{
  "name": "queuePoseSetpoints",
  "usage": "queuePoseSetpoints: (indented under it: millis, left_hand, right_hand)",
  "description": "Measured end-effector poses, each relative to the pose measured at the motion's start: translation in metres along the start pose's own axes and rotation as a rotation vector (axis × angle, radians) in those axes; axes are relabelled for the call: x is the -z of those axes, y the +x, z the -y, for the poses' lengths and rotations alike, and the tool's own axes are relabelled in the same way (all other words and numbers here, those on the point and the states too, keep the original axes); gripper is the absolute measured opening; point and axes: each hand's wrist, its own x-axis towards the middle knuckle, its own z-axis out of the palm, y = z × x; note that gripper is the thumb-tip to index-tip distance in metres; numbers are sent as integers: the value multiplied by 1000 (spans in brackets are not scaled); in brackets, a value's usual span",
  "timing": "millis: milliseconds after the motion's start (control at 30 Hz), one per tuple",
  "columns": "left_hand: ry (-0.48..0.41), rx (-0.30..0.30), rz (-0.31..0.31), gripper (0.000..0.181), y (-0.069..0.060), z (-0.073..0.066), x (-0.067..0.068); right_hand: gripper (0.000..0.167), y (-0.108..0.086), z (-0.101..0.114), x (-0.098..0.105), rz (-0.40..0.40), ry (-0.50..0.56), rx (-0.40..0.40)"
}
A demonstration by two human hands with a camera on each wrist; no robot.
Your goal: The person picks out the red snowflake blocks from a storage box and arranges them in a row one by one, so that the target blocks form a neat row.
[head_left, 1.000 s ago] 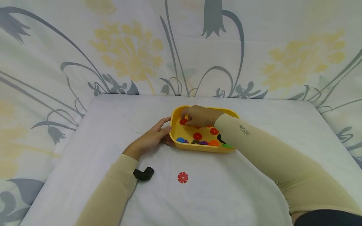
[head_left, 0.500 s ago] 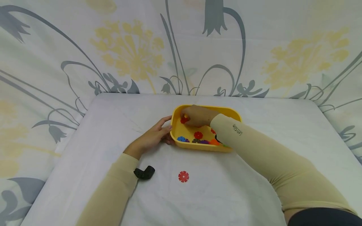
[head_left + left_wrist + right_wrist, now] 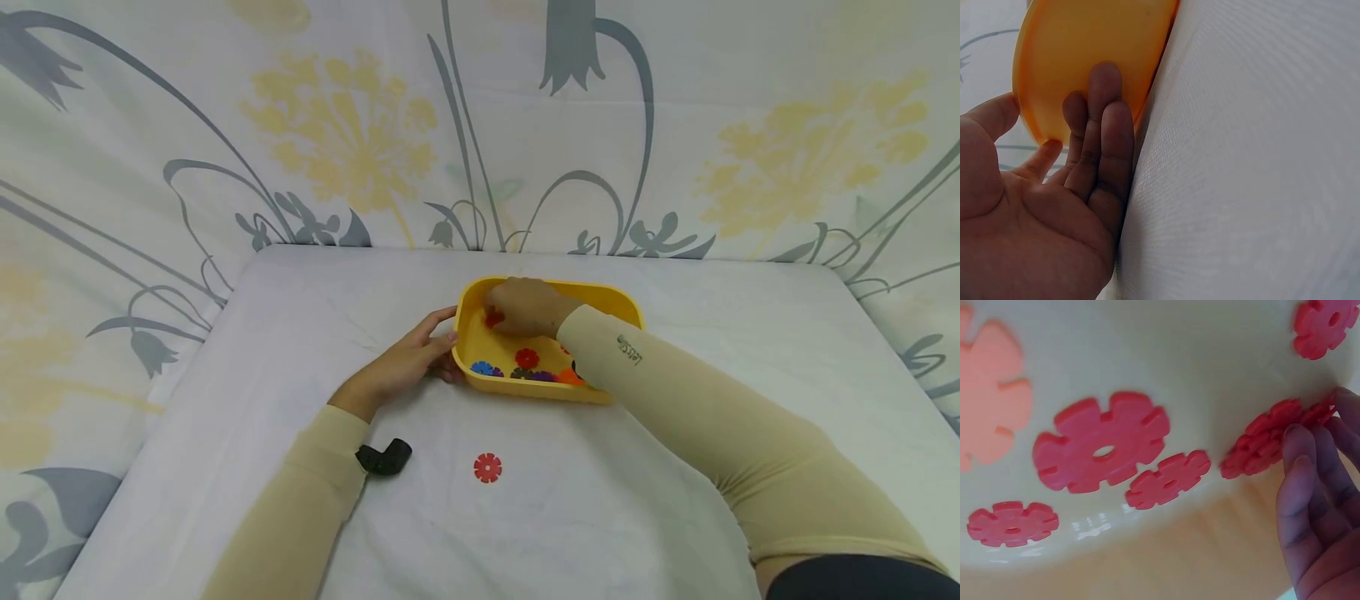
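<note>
In the head view, my right hand [image 3: 528,307] reaches into a yellow tray [image 3: 551,392] and pinches a red notched flower disc [image 3: 493,319] near its left end. In the right wrist view, the fingertips [image 3: 1300,440] are at a small overlapping cluster of red discs [image 3: 1260,440], part of it hidden by the fingers. My left hand [image 3: 405,362] rests against the tray's left end. In the left wrist view, its fingers [image 3: 1116,134] lie relaxed along the outer wall, with the thumb at the rim.
Blue [image 3: 482,367], purple, orange and other red discs [image 3: 527,358] lie in the tray. One red disc [image 3: 487,467] lies on the white cloth [image 3: 600,500] in front of it. A flower-patterned fabric [image 3: 360,150] rises behind the table.
My right hand stays over the tray's left end and shifts slightly; its forearm has swung a little left. The left hand keeps its place at the tray, and the loose disc stays put.
</note>
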Motion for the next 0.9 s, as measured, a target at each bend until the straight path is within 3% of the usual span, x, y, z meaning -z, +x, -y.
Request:
queuePoseSetpoints:
  millis: [267, 500, 900]
  left_hand:
    - [-14, -5, 3, 54, 0, -1, 0]
    - [-12, -17, 8, 55, 1, 1, 1]
    - [-20, -1, 7, 55, 2, 0, 1]
  right_hand:
    - [14, -2, -6, -2, -42, -81, 5]
    - [15, -5, -5, 3, -3, -31, 21]
    - [19, -10, -13, -1, -16, 26, 42]
